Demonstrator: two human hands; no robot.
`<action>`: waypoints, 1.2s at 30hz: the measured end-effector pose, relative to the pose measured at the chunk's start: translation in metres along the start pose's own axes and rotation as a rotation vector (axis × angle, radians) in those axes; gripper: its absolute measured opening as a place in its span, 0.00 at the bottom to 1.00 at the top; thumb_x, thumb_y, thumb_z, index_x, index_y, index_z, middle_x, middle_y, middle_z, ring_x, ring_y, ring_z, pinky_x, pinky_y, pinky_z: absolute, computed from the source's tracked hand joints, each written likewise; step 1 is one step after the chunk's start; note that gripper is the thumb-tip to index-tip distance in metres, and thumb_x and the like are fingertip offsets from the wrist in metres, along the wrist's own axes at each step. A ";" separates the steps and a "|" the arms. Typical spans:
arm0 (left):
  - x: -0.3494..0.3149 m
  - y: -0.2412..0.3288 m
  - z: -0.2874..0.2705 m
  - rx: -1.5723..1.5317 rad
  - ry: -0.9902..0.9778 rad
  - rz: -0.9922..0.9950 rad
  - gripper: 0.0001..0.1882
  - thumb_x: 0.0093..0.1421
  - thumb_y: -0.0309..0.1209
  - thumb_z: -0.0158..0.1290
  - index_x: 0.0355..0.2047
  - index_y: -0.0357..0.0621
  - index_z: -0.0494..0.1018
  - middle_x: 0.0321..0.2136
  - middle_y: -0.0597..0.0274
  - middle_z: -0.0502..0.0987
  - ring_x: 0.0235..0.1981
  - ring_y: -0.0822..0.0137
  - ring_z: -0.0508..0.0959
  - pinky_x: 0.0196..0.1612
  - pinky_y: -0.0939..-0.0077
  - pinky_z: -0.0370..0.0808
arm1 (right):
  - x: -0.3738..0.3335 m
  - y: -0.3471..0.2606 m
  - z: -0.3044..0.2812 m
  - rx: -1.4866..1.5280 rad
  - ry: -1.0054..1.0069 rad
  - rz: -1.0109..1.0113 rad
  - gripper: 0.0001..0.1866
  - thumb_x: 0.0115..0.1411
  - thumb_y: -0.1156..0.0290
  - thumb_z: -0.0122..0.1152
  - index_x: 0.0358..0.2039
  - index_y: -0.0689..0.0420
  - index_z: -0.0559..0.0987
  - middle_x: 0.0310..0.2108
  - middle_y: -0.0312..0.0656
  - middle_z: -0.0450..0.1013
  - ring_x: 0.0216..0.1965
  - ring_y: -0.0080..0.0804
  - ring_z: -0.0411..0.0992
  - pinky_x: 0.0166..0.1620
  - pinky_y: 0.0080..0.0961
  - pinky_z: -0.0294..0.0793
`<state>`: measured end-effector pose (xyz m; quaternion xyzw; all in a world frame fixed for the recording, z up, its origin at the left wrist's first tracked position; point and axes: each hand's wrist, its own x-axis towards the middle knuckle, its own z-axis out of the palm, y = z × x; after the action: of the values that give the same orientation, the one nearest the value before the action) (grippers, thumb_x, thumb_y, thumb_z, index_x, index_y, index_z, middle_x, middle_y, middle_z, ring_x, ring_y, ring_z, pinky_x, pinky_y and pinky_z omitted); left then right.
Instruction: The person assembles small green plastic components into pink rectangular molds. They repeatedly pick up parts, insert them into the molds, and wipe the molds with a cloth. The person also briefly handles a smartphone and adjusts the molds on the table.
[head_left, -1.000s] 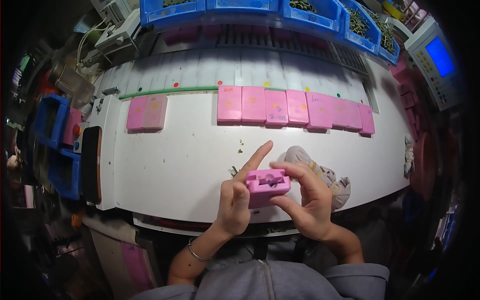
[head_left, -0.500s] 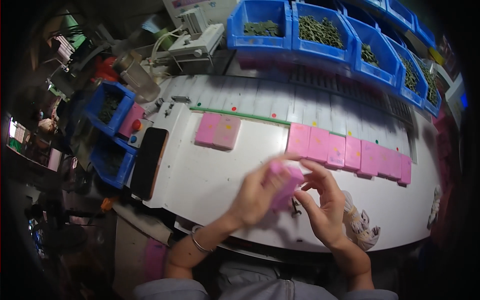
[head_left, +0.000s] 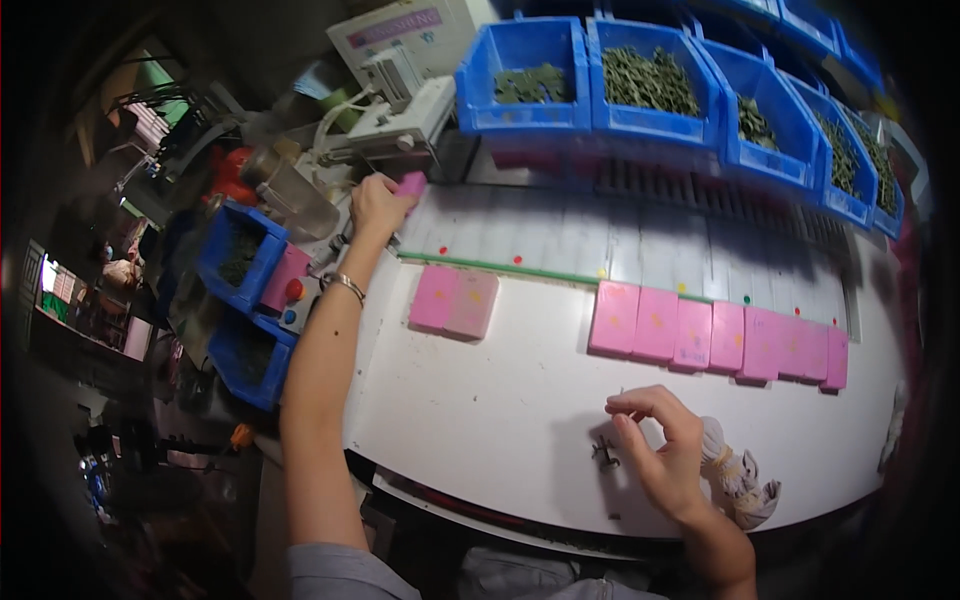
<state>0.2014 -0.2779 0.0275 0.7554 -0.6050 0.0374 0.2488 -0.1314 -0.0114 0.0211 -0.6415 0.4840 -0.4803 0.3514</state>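
Note:
My left hand (head_left: 376, 210) reaches to the far left of the white worktop and is closed round a pink block (head_left: 411, 184), beside the grey machine. My right hand (head_left: 662, 445) hovers over the near part of the worktop. Its thumb and forefinger come together at the tips; whatever lies between them is too small to make out. Just left of it lie a few small dark metal pieces (head_left: 605, 452). Two pink blocks (head_left: 452, 302) stand side by side at the left, and a row of several pink blocks (head_left: 655, 325) runs along the right.
Blue bins (head_left: 655, 125) with small greenish pieces hang across the back. More blue bins (head_left: 250, 255) stand at the left, near a clear bottle (head_left: 300, 200). A bundle of whitish cloth (head_left: 735, 475) lies right of my right hand. A green strip (head_left: 510, 268) crosses the worktop.
My left hand has carried the pink block from the middle to the far left, away from my right hand. My left forearm now covers the phone. The view has shifted slightly.

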 end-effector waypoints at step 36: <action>-0.324 0.086 -0.055 -0.928 -0.297 0.088 0.05 0.51 0.15 0.55 0.30 0.34 0.73 0.26 0.60 0.72 0.23 0.74 0.73 0.25 0.85 0.71 | -0.049 0.002 0.009 -0.441 -0.154 0.121 0.07 0.50 0.80 0.59 0.31 0.59 0.73 0.23 0.43 0.66 0.21 0.39 0.68 0.23 0.31 0.67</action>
<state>0.0487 0.0227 -0.0121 0.5357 -0.6180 -0.3339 0.4687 -0.1271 0.0344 0.0030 -0.7072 0.5866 -0.2906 0.2670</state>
